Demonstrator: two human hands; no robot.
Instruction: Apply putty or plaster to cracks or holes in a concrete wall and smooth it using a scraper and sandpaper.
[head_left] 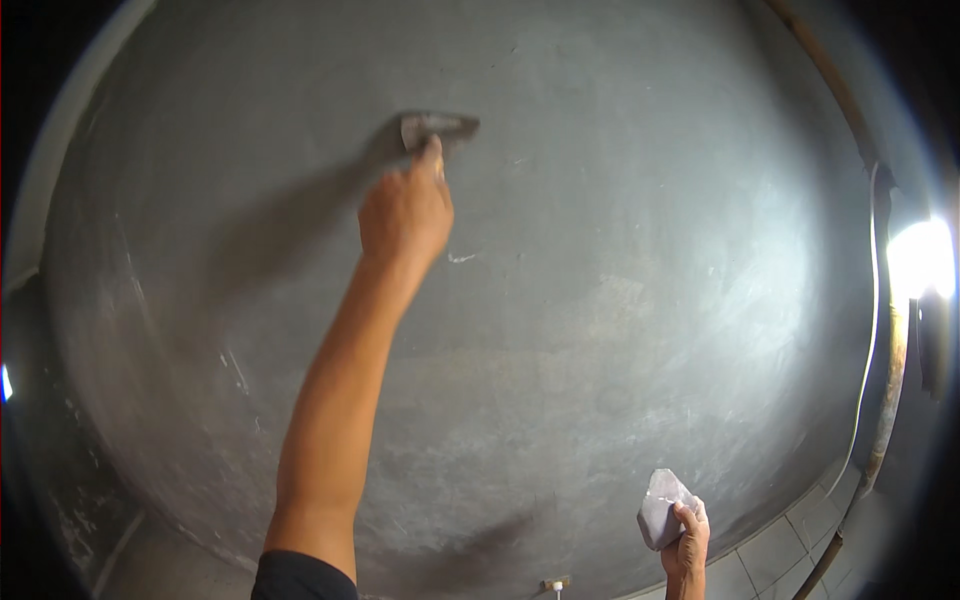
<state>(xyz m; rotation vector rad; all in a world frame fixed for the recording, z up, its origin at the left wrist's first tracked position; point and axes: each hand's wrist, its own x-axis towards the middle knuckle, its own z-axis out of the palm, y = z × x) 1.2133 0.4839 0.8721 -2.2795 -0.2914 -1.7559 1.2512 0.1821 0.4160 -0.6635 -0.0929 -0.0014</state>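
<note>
My left hand [405,215] is closed on the handle of a metal scraper [420,130], raised high on a grey, smooth-coated wall [590,230]. The blade lies at the wall's surface and throws a long shadow down to the left. Low at the right, my right hand [688,540] grips a pale lilac-grey angular piece [660,500], its thumb over the front; I cannot make out exactly what the piece is.
A brown pipe [828,65] and a white cable [868,340] run down the right side beside a bright lamp [920,255]. Light tiles [775,560] line the lower right. A small fitting [557,585] sits at the bottom middle. Darker side surfaces border the left.
</note>
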